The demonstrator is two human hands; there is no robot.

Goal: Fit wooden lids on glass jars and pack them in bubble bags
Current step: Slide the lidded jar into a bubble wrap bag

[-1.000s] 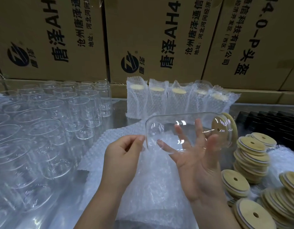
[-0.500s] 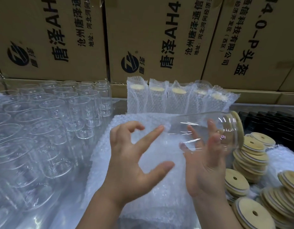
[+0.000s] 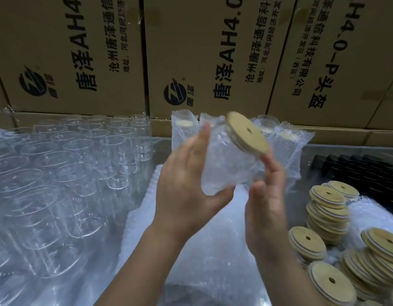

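A clear glass jar (image 3: 224,160) with a round wooden lid (image 3: 246,134) on its mouth is held tilted above the pile of bubble bags (image 3: 213,250), lid up and to the right. My left hand (image 3: 186,184) grips the jar's lower body from the left. My right hand (image 3: 266,195) touches its right side with fingertips under the lid's edge. The jar is blurred, and it seems partly inside a bubble bag; I cannot tell for sure.
Several bare glass jars (image 3: 65,173) stand packed at the left. Several packed jars in bubble bags (image 3: 286,142) line the back under cardboard boxes (image 3: 213,51). Stacks of wooden lids (image 3: 330,215) lie at the right, beside a black tray (image 3: 359,171).
The jar went from lying sideways in my right hand to tilted with the lid up. My left hand, open a moment ago, now grips the jar's body. Both hands rose.
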